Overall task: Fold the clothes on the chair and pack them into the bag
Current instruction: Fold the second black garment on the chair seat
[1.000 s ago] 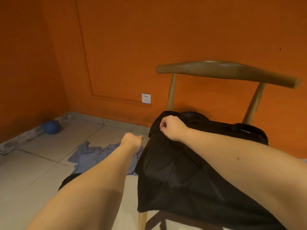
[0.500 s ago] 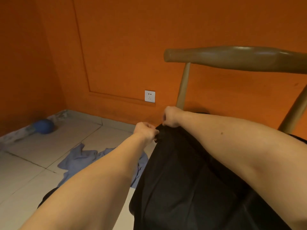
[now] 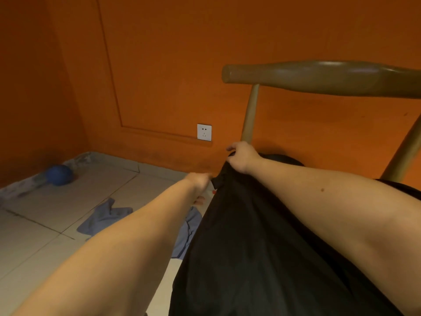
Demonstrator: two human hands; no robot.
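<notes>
A black garment hangs lifted in front of the wooden chair. My left hand pinches its upper edge at the left. My right hand grips the same upper edge a little higher and further right, near the chair's left back post. More black cloth lies on the seat behind my right arm. The chair seat is hidden by the garment and my arms. No bag is in view.
A blue-grey garment lies crumpled on the tiled floor left of the chair. A blue ball rests in the corner by the orange walls. A white wall socket sits low on the wall.
My left hand came from beside the chair to the black garment's edge and took hold. Both hands have raised that edge off the seat, my right hand now slightly higher.
</notes>
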